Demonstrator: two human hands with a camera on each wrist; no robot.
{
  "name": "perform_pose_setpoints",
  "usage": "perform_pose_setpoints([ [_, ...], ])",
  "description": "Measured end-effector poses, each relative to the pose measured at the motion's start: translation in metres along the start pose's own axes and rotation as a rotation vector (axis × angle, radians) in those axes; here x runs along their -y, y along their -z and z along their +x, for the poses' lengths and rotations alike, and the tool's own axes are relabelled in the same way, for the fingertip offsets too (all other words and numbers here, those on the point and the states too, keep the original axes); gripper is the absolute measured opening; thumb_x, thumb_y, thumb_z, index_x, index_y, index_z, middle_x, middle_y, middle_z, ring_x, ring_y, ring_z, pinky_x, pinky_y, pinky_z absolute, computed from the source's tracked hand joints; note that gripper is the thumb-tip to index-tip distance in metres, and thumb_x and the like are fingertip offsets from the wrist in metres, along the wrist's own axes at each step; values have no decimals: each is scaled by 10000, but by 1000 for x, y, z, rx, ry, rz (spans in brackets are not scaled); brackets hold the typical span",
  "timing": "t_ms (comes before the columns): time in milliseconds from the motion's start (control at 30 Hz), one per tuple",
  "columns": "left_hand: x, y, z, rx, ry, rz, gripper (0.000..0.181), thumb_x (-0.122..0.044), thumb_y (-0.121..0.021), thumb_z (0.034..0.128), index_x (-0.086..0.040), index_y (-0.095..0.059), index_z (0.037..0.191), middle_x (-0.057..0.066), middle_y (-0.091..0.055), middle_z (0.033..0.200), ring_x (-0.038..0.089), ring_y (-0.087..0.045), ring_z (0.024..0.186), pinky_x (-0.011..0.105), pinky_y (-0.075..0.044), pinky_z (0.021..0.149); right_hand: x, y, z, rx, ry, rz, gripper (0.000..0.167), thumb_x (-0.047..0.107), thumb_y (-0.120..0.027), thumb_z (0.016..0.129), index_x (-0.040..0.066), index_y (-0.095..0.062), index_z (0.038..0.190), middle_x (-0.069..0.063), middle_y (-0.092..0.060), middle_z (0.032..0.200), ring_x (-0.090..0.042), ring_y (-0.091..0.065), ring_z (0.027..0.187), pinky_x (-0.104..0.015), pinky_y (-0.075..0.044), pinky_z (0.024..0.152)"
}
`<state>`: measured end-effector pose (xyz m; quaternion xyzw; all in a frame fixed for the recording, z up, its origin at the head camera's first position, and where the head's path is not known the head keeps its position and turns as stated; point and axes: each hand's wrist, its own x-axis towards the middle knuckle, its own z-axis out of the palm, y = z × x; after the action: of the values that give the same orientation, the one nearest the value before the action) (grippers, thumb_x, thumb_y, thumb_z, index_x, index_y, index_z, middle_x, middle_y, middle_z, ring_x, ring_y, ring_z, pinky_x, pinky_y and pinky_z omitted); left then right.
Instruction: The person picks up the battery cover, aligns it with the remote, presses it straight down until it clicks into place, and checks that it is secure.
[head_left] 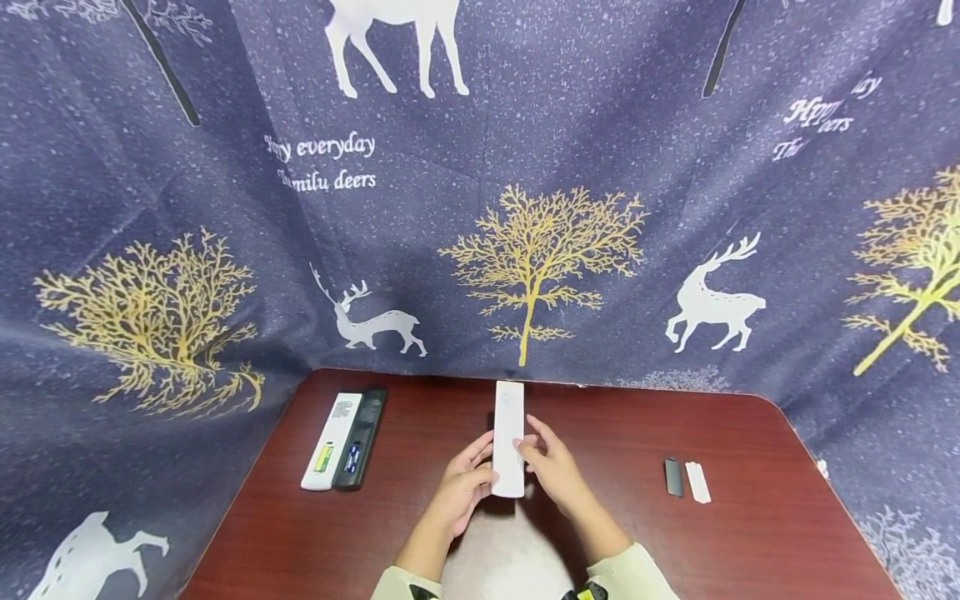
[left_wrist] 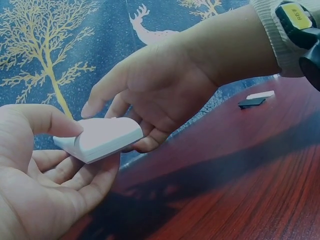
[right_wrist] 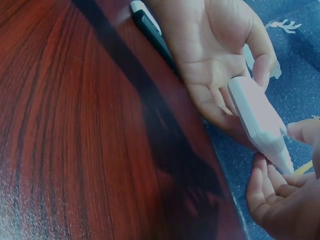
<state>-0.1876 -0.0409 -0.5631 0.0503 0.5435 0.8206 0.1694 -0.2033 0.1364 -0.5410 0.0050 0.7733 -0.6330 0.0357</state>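
From my post, I see the left hand (head_left: pixel 461 487) and right hand (head_left: pixel 553 473) pinching the white remote (head_left: pixel 507 427) above the worktop (head_left: pixel 615 467), toward its far edge; I'd brace left, press gently right.

Bright glare on the near tabletop (head_left: pixel 504 557), dark shadows in bluish wrist views

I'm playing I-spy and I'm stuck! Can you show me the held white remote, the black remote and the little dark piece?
Held white remote (head_left: pixel 506 432): head view, middle of its long face.
Black remote (head_left: pixel 364 432): head view, middle of its body.
Little dark piece (head_left: pixel 673 477): head view, middle of its top.
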Motion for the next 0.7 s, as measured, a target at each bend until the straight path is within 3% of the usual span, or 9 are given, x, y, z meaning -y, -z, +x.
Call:
perform_pose_setpoints([
  [267,1,-2,1,-39,-8,22,645,-64,-579,972,-4,-324,1561,261,-419,1532,167,-643,1108,335,-573,891,0,-3,-1,22,7,9,593,180,-660,949,4,-461,1479,-211,-674,1150,-136,-644,878,-386,-577,782],
  [700,3,-2,1,-46,-15,49,654,-43,-567,967,9,-304,1563,273,-417,1516,167,-645,1087,307,-572,880,0,-4,-1,14,12,36,575,144,-680,939,33,-484,1468,-175,-679,1118,-155,-637,884,-358,-566,785],
])
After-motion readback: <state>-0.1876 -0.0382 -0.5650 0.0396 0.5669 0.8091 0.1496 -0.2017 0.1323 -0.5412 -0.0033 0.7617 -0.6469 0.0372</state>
